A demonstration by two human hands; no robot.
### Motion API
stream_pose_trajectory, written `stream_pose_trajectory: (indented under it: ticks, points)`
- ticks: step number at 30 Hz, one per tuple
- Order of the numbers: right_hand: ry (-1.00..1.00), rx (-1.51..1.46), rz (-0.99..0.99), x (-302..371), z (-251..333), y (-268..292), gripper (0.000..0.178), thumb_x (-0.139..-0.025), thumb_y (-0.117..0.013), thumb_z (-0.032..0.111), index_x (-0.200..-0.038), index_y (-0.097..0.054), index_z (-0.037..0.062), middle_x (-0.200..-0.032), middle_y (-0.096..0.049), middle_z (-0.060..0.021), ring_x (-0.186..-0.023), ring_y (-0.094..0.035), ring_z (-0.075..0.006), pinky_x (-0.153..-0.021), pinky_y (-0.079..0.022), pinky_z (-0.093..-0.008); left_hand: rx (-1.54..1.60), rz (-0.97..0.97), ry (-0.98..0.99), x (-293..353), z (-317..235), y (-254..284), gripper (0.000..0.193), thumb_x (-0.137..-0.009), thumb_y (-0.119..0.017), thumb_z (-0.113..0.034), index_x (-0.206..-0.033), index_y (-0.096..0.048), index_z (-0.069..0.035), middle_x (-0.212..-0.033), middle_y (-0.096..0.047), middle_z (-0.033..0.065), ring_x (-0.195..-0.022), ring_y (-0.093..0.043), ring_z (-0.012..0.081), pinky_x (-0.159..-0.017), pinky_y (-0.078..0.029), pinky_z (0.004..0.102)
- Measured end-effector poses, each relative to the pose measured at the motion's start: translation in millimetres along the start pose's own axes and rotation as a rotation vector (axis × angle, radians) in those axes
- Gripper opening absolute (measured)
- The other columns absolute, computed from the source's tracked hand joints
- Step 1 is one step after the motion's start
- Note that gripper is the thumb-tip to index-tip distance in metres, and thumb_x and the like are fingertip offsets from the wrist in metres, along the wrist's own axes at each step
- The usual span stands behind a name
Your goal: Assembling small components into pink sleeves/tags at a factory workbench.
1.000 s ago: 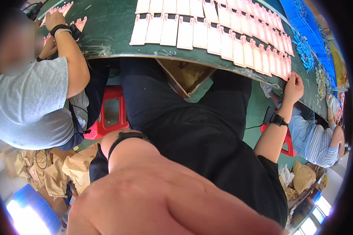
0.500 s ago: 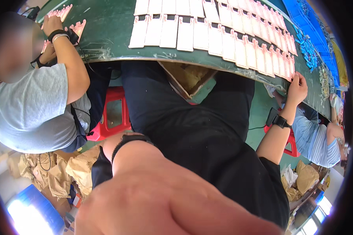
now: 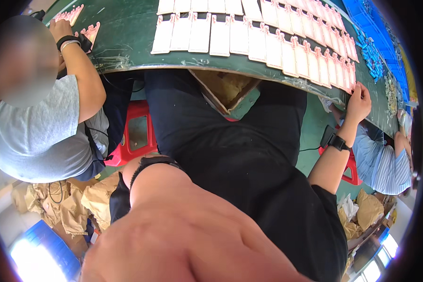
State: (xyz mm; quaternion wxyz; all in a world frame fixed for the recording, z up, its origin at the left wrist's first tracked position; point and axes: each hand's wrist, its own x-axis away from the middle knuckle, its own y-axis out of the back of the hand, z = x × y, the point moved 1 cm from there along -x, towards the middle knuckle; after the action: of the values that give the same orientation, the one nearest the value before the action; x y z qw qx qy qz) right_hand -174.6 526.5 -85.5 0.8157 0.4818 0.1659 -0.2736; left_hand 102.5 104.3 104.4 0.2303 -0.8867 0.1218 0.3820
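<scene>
My right hand (image 3: pixel 359 103) is at the table's front edge, at the right end of the nearest row. Its thumb and fingers are pinched together at the lower edge of the last pink-edged white card (image 3: pixel 348 83). My left hand (image 3: pixel 174 239) is raised close in front of the view, with its back filling the lower middle. Its fingers fall outside the picture or are hidden, so what they hold, if anything, does not show. Rows of white cards (image 3: pixel 219 37) with pink, scalloped tops lie on the green table (image 3: pixel 127 51), overlapping more toward the right.
Blue small parts (image 3: pixel 371 58) lie in a pile beyond the cards, beside blue bins (image 3: pixel 378 23). An open box (image 3: pixel 223 89) sits under the table edge between my legs. Co-workers sit at left (image 3: pixel 42 127) and right (image 3: pixel 380 164). A red stool (image 3: pixel 138 129) stands at left.
The view has shifted slightly, so the cards appear a little higher. My raised left hand sits slightly lower in the picture. My right hand stays at the last card.
</scene>
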Motion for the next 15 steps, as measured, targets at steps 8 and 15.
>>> stream_pose_trajectory:
  ticks: [8,15]
  points:
    - [0.006,0.0,-0.015,-2,-5,0,0.031,-0.1,-0.075,0.036,-0.114,-0.089,0.0119,-0.103,-0.086,-0.0096,-0.096,-0.08,-0.0248,-0.09,-0.061,-0.0399,-0.048,-0.004,0.007,0,-8,0,0.027,-0.115,-0.064,-0.022,-0.109,-0.074,0.002,-0.093,-0.075,0.0175,-0.086,-0.074,0.0304,-0.077,-0.066,0.0392]
    - [-0.013,-0.04,-0.001,0,-5,0,0.031,-0.101,-0.075,0.036,-0.114,-0.089,0.0115,-0.101,-0.086,-0.009,-0.095,-0.08,-0.024,-0.09,-0.061,-0.0392,-0.081,-0.012,0.018,1,-10,-1,0.027,-0.115,-0.064,-0.023,-0.11,-0.074,0.002,-0.093,-0.075,0.0172,-0.086,-0.074,0.0306,-0.077,-0.066,0.039]
